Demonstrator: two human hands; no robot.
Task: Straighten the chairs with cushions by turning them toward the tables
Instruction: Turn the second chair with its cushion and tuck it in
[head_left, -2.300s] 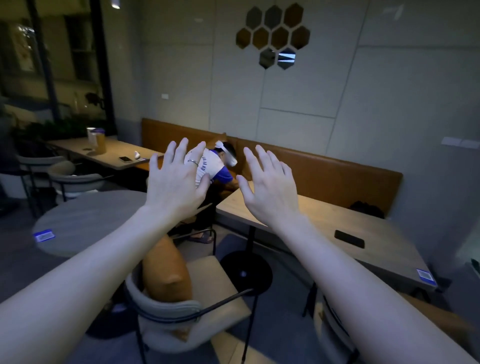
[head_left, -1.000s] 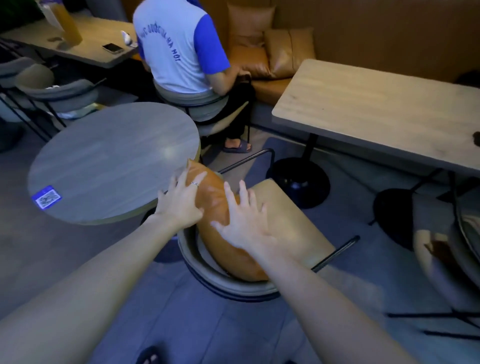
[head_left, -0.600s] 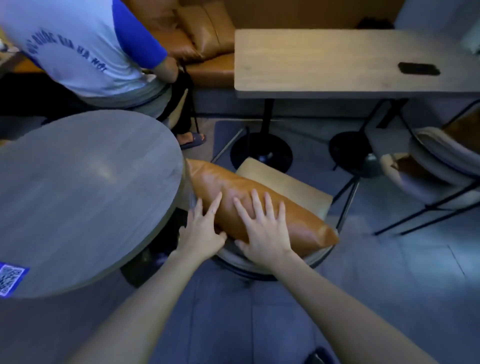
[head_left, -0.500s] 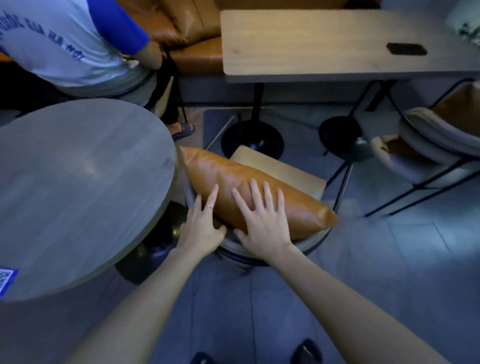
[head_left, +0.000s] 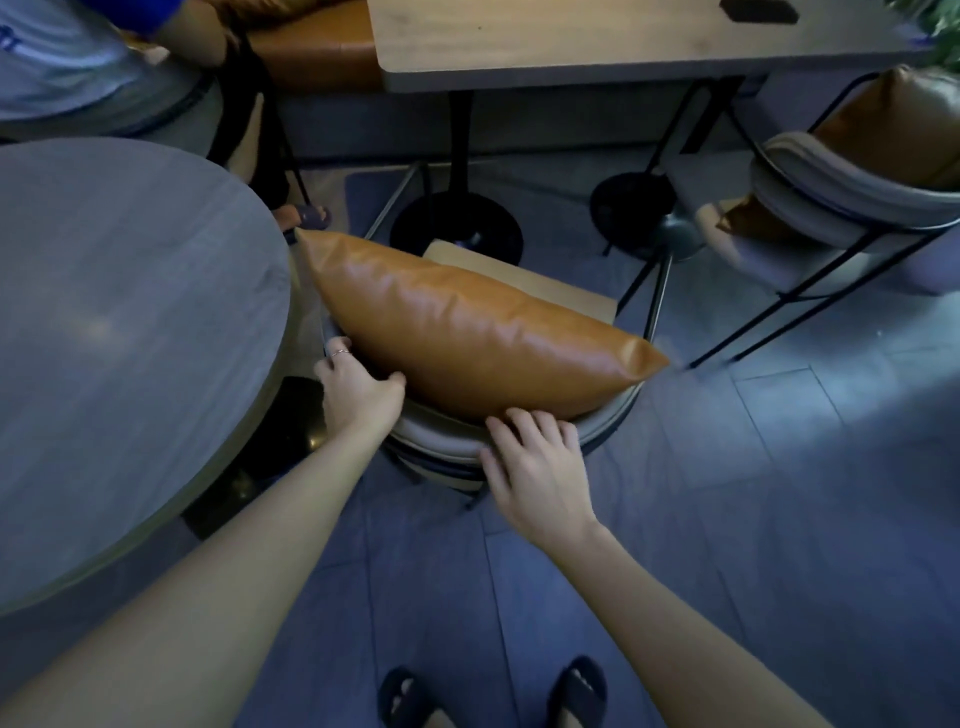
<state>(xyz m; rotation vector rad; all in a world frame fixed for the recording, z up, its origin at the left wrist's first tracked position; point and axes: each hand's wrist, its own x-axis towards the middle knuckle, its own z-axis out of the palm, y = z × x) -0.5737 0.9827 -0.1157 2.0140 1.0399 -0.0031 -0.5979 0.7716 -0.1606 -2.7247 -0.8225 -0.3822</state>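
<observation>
A grey chair with a curved padded backrest and black metal legs stands just below me. A long tan leather cushion leans against its backrest, above the beige seat. My left hand grips the left end of the backrest, fingers curled over its rim beside the cushion. My right hand rests on the backrest's top edge, fingertips touching the cushion's lower side. The rectangular wooden table lies beyond the chair.
A round grey table sits close on the left, almost touching the chair. A second cushioned chair stands at the right. A seated person is at the top left. Black table bases stand ahead; my sandalled feet are below.
Both hands slid off the cushion down onto the chair's backrest rim. My left hand closed around its left end. The view tilted further down, showing my feet.
</observation>
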